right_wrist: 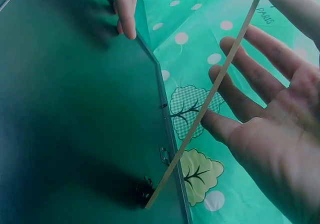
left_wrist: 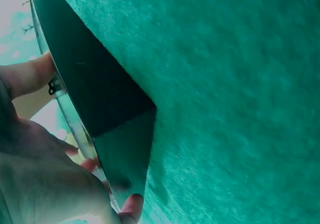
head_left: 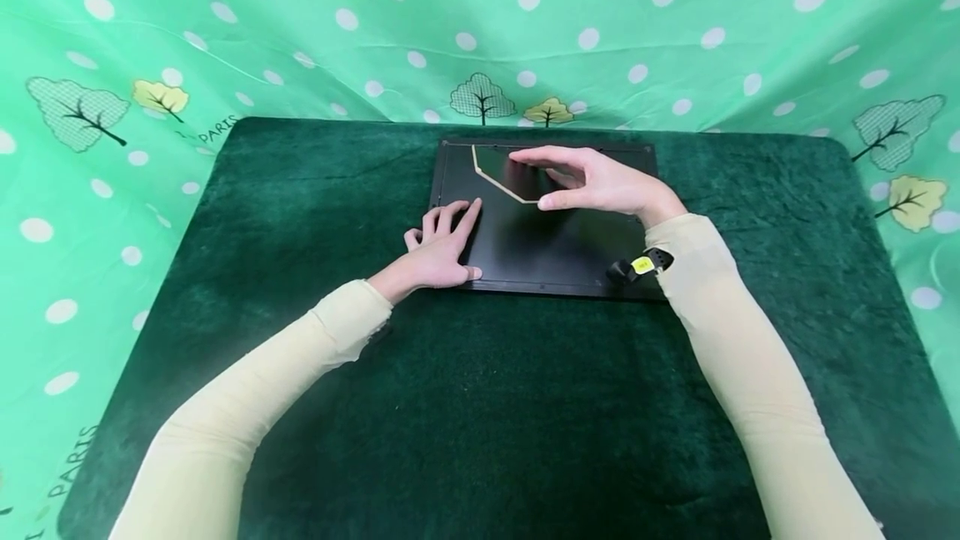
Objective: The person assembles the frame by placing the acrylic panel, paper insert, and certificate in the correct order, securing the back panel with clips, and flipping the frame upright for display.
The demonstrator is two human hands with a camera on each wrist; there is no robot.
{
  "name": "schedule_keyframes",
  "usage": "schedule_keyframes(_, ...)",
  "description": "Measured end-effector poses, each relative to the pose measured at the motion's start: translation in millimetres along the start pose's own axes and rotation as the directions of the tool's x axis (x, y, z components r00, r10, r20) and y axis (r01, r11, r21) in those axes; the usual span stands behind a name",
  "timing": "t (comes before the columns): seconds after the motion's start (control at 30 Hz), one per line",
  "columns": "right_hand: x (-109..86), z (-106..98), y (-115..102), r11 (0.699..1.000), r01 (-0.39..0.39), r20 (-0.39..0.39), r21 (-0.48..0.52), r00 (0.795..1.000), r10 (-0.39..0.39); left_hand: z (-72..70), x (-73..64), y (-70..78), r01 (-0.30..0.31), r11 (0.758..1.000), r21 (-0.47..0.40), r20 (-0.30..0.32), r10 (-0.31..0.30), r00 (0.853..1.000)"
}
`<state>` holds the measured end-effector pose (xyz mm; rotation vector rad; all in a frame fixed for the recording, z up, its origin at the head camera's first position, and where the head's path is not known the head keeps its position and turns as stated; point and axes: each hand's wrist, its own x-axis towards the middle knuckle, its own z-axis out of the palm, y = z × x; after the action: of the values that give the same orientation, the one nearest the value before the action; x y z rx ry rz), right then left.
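Observation:
A flat black box-like frame (head_left: 555, 252) with a thick rim lies on the dark green table. My left hand (head_left: 442, 248) rests on its near left corner, index finger stretched over the top and the other fingers spread toward the left side. In the left wrist view, a fingertip (left_wrist: 132, 206) touches the frame's side wall. My right hand (head_left: 600, 182) holds a thin dark panel with a tan edge (head_left: 498, 187), raised at a slant over the frame. The right wrist view shows this tan edge (right_wrist: 205, 103) almost edge-on, fingers behind it. A small black metal fitting (right_wrist: 145, 189) sits by its lower end.
A small metal clip (right_wrist: 164, 154) sits along the frame's rim. The velvety green cloth (head_left: 480, 407) covers the table around the frame. Behind hangs a light green curtain (head_left: 525, 40) with white dots and trees. A black device with a yellow label (head_left: 642, 265) is on the right wrist.

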<state>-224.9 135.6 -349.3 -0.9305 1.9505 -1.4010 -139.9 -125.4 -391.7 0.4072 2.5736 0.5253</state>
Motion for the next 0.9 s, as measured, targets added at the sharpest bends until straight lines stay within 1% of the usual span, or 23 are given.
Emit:
schedule_keyframes(0.13,-2.0,3.6,-9.5,1.0,-0.013,-0.001,0.013,1.0,0.013,-1.7,-0.4,-1.5,0.004,0.999,0.036,0.033,-0.005,0.999)
schedule_keyframes(0.2,-3.7,5.8,-16.6,1.0,-0.021,-0.003,0.016,1.0,0.021,-1.2,-0.1,-2.8,-0.002,0.999,0.033,0.031,0.001,1.0)
schedule_keyframes(0.3,-6.5,7.9,-24.8,0.999,-0.033,-0.001,0.012,0.999,0.033,0.9,0.4,-5.2,-0.025,1.0,0.009,0.009,0.025,1.0)
schedule_keyframes(0.4,-8.2,8.9,-26.7,0.999,-0.037,-0.002,0.01,0.999,0.037,2.7,0.1,-7.6,-0.056,0.998,-0.02,-0.012,0.056,0.998)
schedule_keyframes(0.5,-8.1,10.2,-26.4,0.999,-0.035,0.001,0.013,0.999,0.035,3.1,-0.5,-12.4,-0.084,0.995,-0.05,-0.01,0.083,0.996)
schedule_keyframes(0.6,-7.5,11.0,-26.9,0.999,-0.031,0.004,0.015,1.0,0.031,0.2,-0.6,-17.9,-0.109,0.99,-0.091,0.009,0.11,0.994)
schedule_keyframes(0.67,-6.4,10.3,-22.9,1.0,-0.025,0.002,0.015,1.0,0.025,-1.3,0.5,-20.7,-0.125,0.986,-0.107,0.017,0.128,0.992)
schedule_keyframes(0.77,-3.6,6.8,-10.7,1.0,-0.019,-0.006,0.01,1.0,0.019,-1.8,1.7,-21.2,-0.135,0.983,-0.121,0.016,0.138,0.99)
schedule_keyframes(0.83,-2.0,4.7,-2.5,1.0,-0.019,-0.009,0.005,1.0,0.019,-0.4,2.4,-19.1,-0.124,0.986,-0.112,0.006,0.126,0.992)
schedule_keyframes(0.9,-1.6,3.5,0.2,1.0,-0.025,-0.007,0.002,1.0,0.025,0.9,3.2,-16.1,-0.097,0.989,-0.114,-0.005,0.097,0.995)
